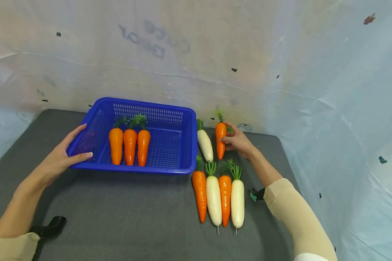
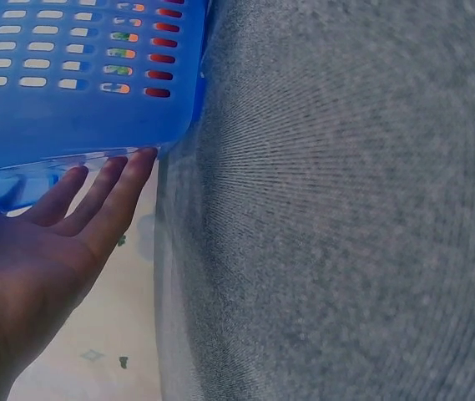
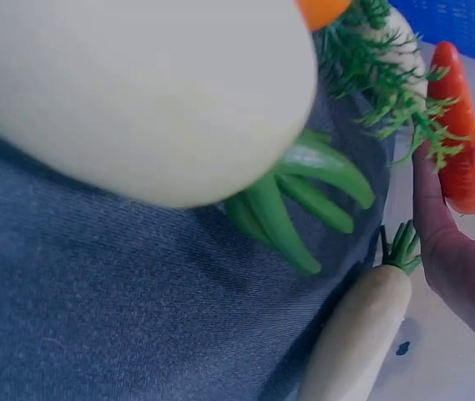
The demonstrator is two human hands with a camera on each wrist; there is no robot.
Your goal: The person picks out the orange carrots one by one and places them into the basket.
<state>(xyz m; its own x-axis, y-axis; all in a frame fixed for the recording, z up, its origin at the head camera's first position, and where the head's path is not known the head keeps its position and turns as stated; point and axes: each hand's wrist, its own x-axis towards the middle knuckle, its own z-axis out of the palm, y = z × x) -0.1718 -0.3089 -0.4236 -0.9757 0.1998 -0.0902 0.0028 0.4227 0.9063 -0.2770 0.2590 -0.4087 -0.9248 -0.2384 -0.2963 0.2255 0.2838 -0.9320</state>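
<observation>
My left hand (image 1: 60, 156) grips the left front corner of a blue plastic basket (image 1: 166, 170), thumb on the front rim. In the left wrist view its fingers (image 2: 108, 196) lie along the underside of the rim. Three carrots stand side by side in the basket, the middle carrot (image 1: 130, 146) among them. On the right, my right hand (image 1: 240, 141) holds an orange carrot (image 1: 220, 139) between thumb and fingers, leafy end away from me. A white radish (image 1: 205, 145) lies between that carrot and the basket. Another white radish (image 3: 362, 334) is mostly hidden behind my hand in the head view.
Nearer me, a row alternates carrot (image 1: 200, 195), white radish (image 1: 213, 199), carrot (image 1: 225, 199) and white radish (image 1: 237, 203) on the dark grey table (image 1: 134, 217). A pale plastic sheet (image 1: 196, 47) hangs behind the table and along its right side.
</observation>
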